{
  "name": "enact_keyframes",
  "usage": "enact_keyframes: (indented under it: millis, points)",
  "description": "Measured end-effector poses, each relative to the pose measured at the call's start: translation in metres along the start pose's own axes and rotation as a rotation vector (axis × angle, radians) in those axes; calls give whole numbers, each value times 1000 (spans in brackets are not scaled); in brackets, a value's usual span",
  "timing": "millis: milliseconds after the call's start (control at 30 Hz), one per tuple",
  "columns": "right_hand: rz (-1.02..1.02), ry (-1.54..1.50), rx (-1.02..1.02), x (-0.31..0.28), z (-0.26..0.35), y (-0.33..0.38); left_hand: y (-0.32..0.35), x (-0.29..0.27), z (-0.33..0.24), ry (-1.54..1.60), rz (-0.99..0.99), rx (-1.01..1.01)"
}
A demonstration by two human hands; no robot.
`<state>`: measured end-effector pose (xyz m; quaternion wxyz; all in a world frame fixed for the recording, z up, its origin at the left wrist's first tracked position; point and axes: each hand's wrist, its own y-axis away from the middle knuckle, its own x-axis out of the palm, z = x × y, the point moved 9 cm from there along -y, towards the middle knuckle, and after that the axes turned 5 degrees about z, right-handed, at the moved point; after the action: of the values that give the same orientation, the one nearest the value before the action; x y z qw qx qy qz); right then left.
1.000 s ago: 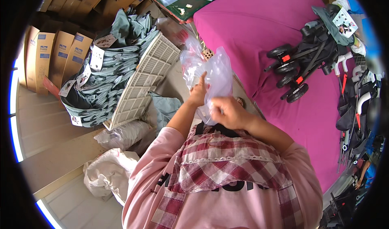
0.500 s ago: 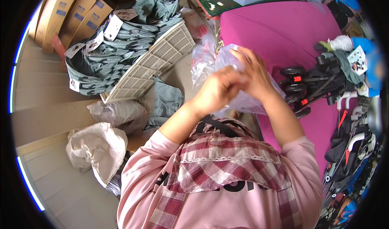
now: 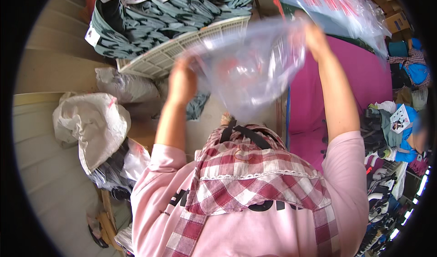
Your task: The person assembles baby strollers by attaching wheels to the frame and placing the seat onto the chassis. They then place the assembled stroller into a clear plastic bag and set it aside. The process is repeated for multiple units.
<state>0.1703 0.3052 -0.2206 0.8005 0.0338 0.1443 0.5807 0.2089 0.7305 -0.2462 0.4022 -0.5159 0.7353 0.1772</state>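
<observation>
Plastic: one clear bag [image 3: 250,70] spans two hands [image 3: 183,82] [image 3: 315,41].

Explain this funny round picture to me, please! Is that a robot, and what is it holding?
No robot here: those are a person's own two bare hands. A camera worn on the person's head looks down, so you see their pink top from above. Its very wide lens bends straight edges.

The left hand and right hand hold a clear plastic bag stretched between them, a little blurry. To the right is a surface covered in magenta cloth. Ahead, more clear plastic lies spread out. Ahead to the left, a pale crate is piled with grey-green fabric.
</observation>
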Motion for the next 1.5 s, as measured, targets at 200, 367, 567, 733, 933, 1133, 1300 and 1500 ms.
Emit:
enact_keyframes:
  millis: [200,367,567,733,933,1133,1300,1500]
  points:
    - [-216,678,-1285,128,136,93,-1,-97,-42,-264,-233,223]
    - [49,922,69,20,-211,35,19,62,43,472,233,-35]
    - [-453,390,-664,-2,50,92,-87,43,-131,1094,481,-81]
    - [338,767,-169,92,-3,130,-113,69,-236,1276,569,113]
    - [100,913,25,-25,-112,197,-114,147,-312,1185,629,132]
    - [-145,502,-2,-96,-281,252,-73,347,-433,687,939,78]
    - [-6,194,51,-181,-287,360,-74,464,-520,509,1140,58]
    - [-310,-18,-188,-325,-300,434,-41,530,-688,209,1120,330]
